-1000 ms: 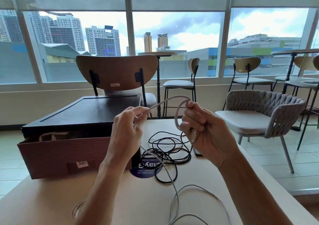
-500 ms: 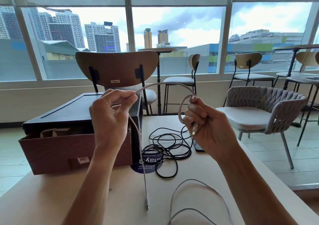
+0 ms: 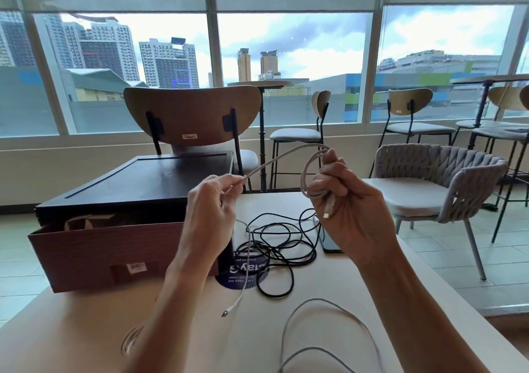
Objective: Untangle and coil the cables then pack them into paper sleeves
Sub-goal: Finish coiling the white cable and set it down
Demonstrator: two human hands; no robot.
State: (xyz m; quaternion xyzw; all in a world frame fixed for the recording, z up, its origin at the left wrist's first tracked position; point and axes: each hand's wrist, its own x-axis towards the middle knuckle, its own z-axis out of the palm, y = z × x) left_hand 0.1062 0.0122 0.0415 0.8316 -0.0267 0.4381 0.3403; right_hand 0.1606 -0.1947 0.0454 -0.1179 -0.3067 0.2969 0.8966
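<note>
Closest to you, one grey cable is lying loose on the table, its open loops running out of the lower edge of the view. A little farther, the free plug of the beige cable is resting on the table and pointing toward you and to the left. From it the cable is rising almost straight up to your left hand. This hand is pinching the cable between the thumb and the curled fingers. From there the cable is arching up and to the right, to your right hand, which is gripping a small coil of about two or three turns. The coil is standing upright, and the second plug is hanging from it, pointing down. Behind the hands, one black cable is lying in a tangle, partly over a round blue sticker, with a dark phone just beside it on the right. That is making three cables in total. To the left, a brown box is carrying a dark tray, and brown paper sleeves are showing under it; I cannot count them. Farthest, one wooden chair is standing at the table.
</note>
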